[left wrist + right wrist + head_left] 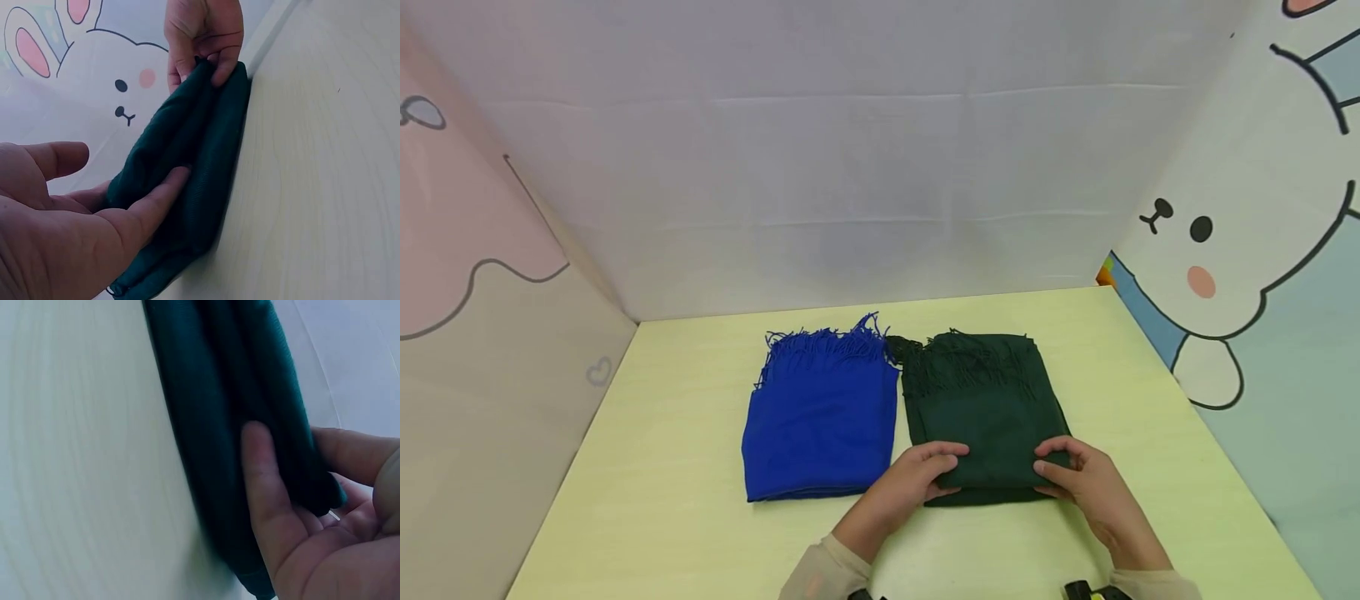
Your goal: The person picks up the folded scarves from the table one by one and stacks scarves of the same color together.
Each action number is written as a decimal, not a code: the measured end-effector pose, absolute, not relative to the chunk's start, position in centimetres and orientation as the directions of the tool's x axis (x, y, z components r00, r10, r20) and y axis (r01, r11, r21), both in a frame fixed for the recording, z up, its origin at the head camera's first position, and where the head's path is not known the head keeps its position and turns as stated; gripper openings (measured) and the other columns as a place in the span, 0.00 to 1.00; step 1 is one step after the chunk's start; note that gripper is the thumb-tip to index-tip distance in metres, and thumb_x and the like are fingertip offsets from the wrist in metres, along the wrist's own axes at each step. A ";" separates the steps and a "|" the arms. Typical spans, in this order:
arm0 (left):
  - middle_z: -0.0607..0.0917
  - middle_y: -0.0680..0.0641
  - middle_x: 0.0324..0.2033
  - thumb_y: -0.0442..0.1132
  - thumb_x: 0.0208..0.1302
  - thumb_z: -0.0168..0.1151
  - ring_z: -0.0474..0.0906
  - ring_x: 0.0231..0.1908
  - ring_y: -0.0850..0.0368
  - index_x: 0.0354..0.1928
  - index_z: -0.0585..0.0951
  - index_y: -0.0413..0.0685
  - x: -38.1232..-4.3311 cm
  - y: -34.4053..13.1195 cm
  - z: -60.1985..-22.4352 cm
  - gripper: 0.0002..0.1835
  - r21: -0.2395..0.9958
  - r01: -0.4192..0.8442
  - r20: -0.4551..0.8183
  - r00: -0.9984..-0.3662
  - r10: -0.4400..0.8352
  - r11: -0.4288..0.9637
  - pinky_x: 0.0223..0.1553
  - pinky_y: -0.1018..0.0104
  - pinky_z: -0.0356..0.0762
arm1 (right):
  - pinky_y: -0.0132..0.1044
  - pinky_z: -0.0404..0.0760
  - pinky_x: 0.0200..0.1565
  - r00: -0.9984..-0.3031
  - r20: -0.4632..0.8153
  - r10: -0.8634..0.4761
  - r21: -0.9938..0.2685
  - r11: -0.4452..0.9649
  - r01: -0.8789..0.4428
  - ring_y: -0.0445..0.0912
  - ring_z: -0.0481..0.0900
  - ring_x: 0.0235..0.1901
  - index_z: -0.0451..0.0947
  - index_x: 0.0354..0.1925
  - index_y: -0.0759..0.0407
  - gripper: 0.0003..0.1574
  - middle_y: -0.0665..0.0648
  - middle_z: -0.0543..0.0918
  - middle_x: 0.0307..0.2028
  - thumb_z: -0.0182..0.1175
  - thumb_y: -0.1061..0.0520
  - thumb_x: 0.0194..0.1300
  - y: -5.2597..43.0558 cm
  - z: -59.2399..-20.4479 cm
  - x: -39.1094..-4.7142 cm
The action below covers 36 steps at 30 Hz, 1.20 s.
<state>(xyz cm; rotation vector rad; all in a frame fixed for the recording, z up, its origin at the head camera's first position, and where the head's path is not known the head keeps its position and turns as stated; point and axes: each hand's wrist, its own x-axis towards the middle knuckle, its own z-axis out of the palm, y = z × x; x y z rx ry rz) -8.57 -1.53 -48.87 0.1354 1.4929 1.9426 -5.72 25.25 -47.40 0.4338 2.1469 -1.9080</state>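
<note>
A dark green fringed scarf (992, 417), folded into a rough rectangle, lies on the table with its fringe at the far end. At its near left corner my left hand (917, 477) holds the folded edge, some fingers on top and one at the gap between the layers. My right hand (1086, 479) pinches the near right corner of the upper layers. The right wrist view shows one finger of the right hand (269, 487) against the scarf's layered edge (206, 425). To the left lies a folded blue fringed scarf (823, 425), which neither hand grips.
The pale yellow table (647, 467) extends around both scarves. A white wall sheet (850, 167) rises behind it, and cartoon-printed sheets (1247, 250) hang at the sides. A small dark bunch of fringe (904, 348) sits between the scarves' far ends.
</note>
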 end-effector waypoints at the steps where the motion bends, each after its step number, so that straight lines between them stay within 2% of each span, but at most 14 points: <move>1: 0.69 0.40 0.67 0.38 0.77 0.49 0.64 0.68 0.44 0.62 0.76 0.35 -8.5 -1.5 -48.8 0.19 0.887 -0.447 -0.312 -0.765 0.563 -0.116 0.61 0.46 0.74 | 0.45 0.87 0.43 -0.928 -0.367 0.063 -0.921 0.112 0.372 0.45 0.77 0.31 0.73 0.51 0.74 0.16 0.55 0.65 0.29 0.61 0.71 0.65 25.3 -47.4 -5.7; 9: 0.72 0.41 0.65 0.39 0.76 0.51 0.70 0.64 0.47 0.60 0.78 0.35 -8.7 -1.7 -49.1 0.19 0.870 -0.484 -0.352 -0.745 0.567 -0.097 0.62 0.46 0.73 | 0.42 0.87 0.42 -0.918 -0.387 0.079 -0.910 0.129 0.395 0.44 0.76 0.31 0.74 0.51 0.74 0.17 0.54 0.60 0.31 0.62 0.71 0.64 25.0 -47.7 -5.6; 14: 0.72 0.41 0.65 0.39 0.76 0.51 0.67 0.67 0.45 0.60 0.78 0.35 -8.9 -1.9 -49.0 0.19 0.883 -0.468 -0.364 -0.738 0.568 -0.042 0.64 0.44 0.70 | 0.41 0.87 0.41 -0.911 -0.400 0.103 -0.903 0.128 0.411 0.43 0.74 0.29 0.75 0.52 0.74 0.17 0.53 0.59 0.30 0.62 0.71 0.64 24.6 -48.0 -6.0; 20: 0.72 0.39 0.65 0.38 0.77 0.50 0.64 0.68 0.43 0.61 0.76 0.35 -8.9 -1.9 -49.0 0.19 0.912 -0.411 -0.328 -0.751 0.573 -0.016 0.61 0.46 0.74 | 0.40 0.87 0.40 -0.905 -0.410 0.110 -0.897 0.127 0.422 0.45 0.78 0.30 0.76 0.54 0.74 0.18 0.55 0.66 0.30 0.60 0.71 0.66 24.5 -48.0 -6.1; 24: 0.74 0.41 0.64 0.40 0.78 0.50 0.69 0.65 0.45 0.61 0.78 0.40 -8.8 -2.5 -49.0 0.18 0.942 -0.336 -0.289 -0.775 0.562 0.020 0.55 0.50 0.80 | 0.41 0.87 0.41 -0.909 -0.409 0.086 -0.899 0.135 0.417 0.46 0.83 0.35 0.76 0.55 0.74 0.18 0.59 0.72 0.36 0.59 0.69 0.68 24.6 -47.6 -6.0; 28: 0.80 0.48 0.57 0.45 0.77 0.51 0.82 0.49 0.50 0.57 0.81 0.50 -8.6 -3.3 -48.4 0.16 0.966 -0.195 -0.256 -0.817 0.517 0.170 0.46 0.56 0.83 | 0.40 0.86 0.44 -0.917 -0.388 0.096 -0.882 0.251 0.400 0.43 0.81 0.42 0.78 0.55 0.70 0.17 0.62 0.79 0.49 0.57 0.61 0.73 24.8 -46.5 -6.1; 31: 0.84 0.52 0.48 0.49 0.76 0.52 0.83 0.38 0.56 0.56 0.82 0.57 -8.3 -4.0 -47.5 0.15 0.947 -0.092 -0.236 -0.852 0.468 0.309 0.37 0.59 0.81 | 0.41 0.83 0.48 -0.927 -0.354 0.126 -0.843 0.386 0.375 0.46 0.77 0.52 0.79 0.56 0.66 0.21 0.63 0.79 0.58 0.55 0.53 0.76 25.0 -45.7 -6.2; 33: 0.84 0.55 0.47 0.52 0.76 0.51 0.82 0.40 0.60 0.57 0.81 0.60 -8.2 -4.4 -46.9 0.15 0.918 -0.025 -0.214 -0.871 0.441 0.396 0.37 0.60 0.79 | 0.47 0.79 0.55 -0.934 -0.327 0.141 -0.821 0.447 0.355 0.52 0.73 0.59 0.78 0.58 0.65 0.24 0.65 0.76 0.61 0.53 0.49 0.77 25.0 -45.1 -6.2; 36: 0.82 0.55 0.51 0.52 0.76 0.50 0.81 0.46 0.58 0.59 0.79 0.59 -8.1 -4.8 -46.0 0.17 0.863 0.080 -0.156 -0.897 0.414 0.498 0.41 0.57 0.80 | 0.57 0.71 0.62 -0.947 -0.280 0.158 -0.789 0.524 0.321 0.60 0.67 0.66 0.77 0.61 0.64 0.29 0.67 0.75 0.64 0.50 0.44 0.78 25.0 -44.4 -6.5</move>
